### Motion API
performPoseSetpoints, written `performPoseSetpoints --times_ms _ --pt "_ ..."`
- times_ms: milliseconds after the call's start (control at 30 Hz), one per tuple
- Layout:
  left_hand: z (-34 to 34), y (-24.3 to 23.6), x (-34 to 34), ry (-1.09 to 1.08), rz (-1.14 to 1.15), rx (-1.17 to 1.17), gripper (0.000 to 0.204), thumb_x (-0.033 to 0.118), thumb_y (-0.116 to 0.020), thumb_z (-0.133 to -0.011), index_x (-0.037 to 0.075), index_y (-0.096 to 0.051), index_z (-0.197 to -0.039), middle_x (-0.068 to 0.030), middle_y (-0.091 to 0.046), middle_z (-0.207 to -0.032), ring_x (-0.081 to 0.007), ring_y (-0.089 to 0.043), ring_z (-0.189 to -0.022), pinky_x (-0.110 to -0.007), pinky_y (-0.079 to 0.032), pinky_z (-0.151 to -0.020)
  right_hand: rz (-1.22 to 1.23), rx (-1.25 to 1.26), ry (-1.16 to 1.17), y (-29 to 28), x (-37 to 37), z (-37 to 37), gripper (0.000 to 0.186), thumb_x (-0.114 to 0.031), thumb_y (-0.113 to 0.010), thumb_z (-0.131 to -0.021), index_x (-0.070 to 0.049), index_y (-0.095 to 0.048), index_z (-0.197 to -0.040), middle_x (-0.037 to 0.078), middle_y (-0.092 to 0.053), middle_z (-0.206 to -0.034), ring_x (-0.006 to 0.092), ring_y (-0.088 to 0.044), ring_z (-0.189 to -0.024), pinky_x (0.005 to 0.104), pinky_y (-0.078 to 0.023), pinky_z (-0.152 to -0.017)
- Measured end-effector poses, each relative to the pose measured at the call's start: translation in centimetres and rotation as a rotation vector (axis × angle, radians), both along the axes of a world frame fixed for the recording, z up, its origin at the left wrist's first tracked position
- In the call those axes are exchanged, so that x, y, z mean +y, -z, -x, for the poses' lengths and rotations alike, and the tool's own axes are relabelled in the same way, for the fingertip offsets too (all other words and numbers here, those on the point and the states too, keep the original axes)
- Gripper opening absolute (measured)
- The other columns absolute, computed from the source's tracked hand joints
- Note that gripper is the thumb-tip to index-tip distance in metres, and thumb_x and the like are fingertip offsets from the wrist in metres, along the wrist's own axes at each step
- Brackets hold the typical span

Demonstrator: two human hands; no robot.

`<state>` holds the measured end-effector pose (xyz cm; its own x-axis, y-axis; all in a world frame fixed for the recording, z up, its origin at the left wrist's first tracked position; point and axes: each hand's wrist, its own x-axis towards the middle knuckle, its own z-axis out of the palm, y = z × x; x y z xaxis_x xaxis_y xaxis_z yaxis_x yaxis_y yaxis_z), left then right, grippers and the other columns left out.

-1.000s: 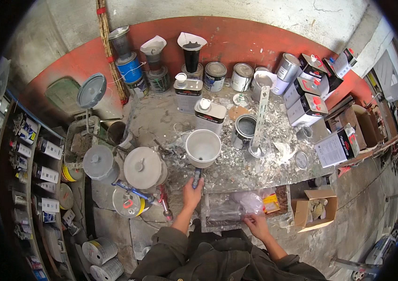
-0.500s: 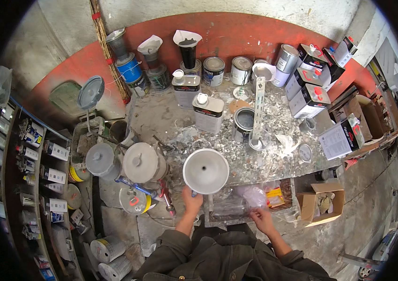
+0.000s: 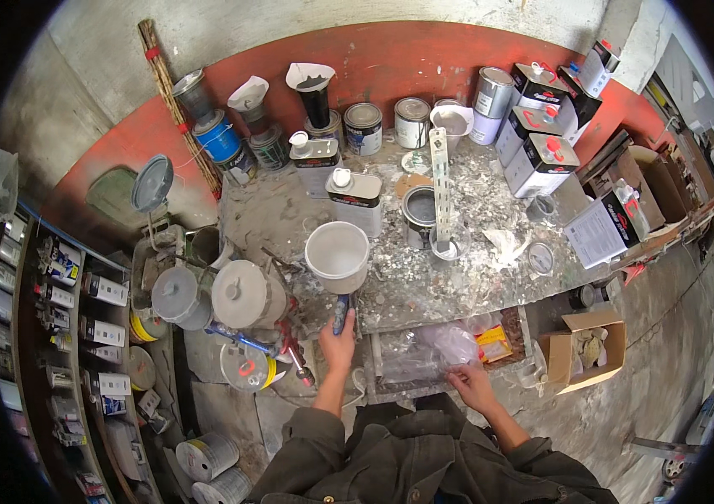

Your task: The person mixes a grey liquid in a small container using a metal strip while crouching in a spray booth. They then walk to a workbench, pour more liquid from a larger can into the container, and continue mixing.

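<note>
My left hand [image 3: 338, 343] is closed around the blue handle of a spray gun [image 3: 342, 312]. Its open white cup [image 3: 338, 256] sits above the handle, over the front edge of the workbench, and tilts so that its outer wall shows. My right hand [image 3: 470, 388] is at the front of an open drawer [image 3: 407, 388] under the bench. Its fingers are curled beside a clear, pinkish plastic bag [image 3: 451, 344]; what they grip, if anything, is hidden. Next to the bag lies a yellow-and-red packet [image 3: 494, 345].
Paint cans [image 3: 364, 128] and metal solvent tins [image 3: 355, 202] stand on the spattered workbench [image 3: 273, 202]. An open can [image 3: 418, 217] is beside a perforated strip [image 3: 441, 181] in a clear cup. Lidded buckets [image 3: 244, 294] and hanging spray guns [image 3: 290, 343] are at left, a cardboard box [image 3: 584, 353] at right.
My left hand has raised the spray gun away from me, and its cup has tipped to show its side and more of the handle. My right hand stays by the drawer.
</note>
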<state>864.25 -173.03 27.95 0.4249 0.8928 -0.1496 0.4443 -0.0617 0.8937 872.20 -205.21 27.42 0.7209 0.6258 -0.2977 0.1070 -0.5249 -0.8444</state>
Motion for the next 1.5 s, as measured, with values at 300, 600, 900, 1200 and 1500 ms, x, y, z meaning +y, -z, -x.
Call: performPoseSetpoints --times_ms 300,600,900,1200,1500 --pt "-1.1 4.2 1.8 0.035 -0.028 -0.04 0.045 0.042 -0.071 -0.092 0.001 -0.068 -0.074 -0.0071 -0.064 -0.058 -0.0176 -0.061 -0.054 -0.035 -0.046 -0.057 0.021 -0.016 0.087 -0.8 -1.4 0.8 0.021 -0.014 -0.066 -0.094 -0.001 -0.069 -0.109 0.015 -0.074 -0.092 0.0222 -0.073 -0.081 0.0335 -0.057 -0.073" --pt "1.2 5.0 2.2 0.134 -0.128 0.031 0.043 0.033 -0.075 -0.088 -0.003 -0.067 -0.11 -0.0202 -0.071 -0.097 -0.0285 -0.069 -0.088 -0.039 -0.051 -0.08 0.066 -0.01 0.119 -1.4 -1.3 1.2 0.023 -0.019 -0.065 -0.095 -0.002 -0.069 -0.11 0.013 -0.074 -0.094 0.0238 -0.074 -0.082 0.0344 -0.057 -0.073" --pt "5.0 1.2 -1.5 0.22 -0.139 -0.059 0.037 0.007 -0.079 -0.079 0.001 -0.06 -0.109 -0.0109 -0.06 -0.106 -0.0225 -0.062 -0.095 -0.035 -0.05 -0.085 0.046 -0.084 0.258 -2.6 -1.6 -0.4 0.024 -0.018 -0.066 -0.094 -0.002 -0.069 -0.112 0.014 -0.074 -0.093 0.0218 -0.072 -0.079 0.0339 -0.057 -0.074" --pt "-12.9 3.3 -6.4 0.445 0.009 -0.236 0.077 0.01 -0.086 -0.073 -0.001 -0.048 -0.139 -0.0175 -0.057 -0.135 -0.0298 -0.055 -0.125 -0.038 -0.045 -0.106 0.155 -0.059 0.24 -3.6 -4.8 -6.7 0.026 -0.021 -0.065 -0.095 -0.003 -0.07 -0.113 0.015 -0.075 -0.093 0.022 -0.074 -0.082 0.034 -0.057 -0.075" --pt "-23.4 6.7 -8.0 0.189 -0.01 -0.22 0.085 0.015 -0.094 -0.063 -0.002 -0.05 -0.133 -0.015 -0.064 -0.122 -0.0253 -0.061 -0.112 -0.036 -0.046 -0.097 0.002 -0.123 0.225 -2.7 -12.6 -19.3 0.022 -0.018 -0.066 -0.096 -0.003 -0.07 -0.111 0.007 -0.075 -0.088 0.0133 -0.07 -0.075 0.0277 -0.055 -0.07"
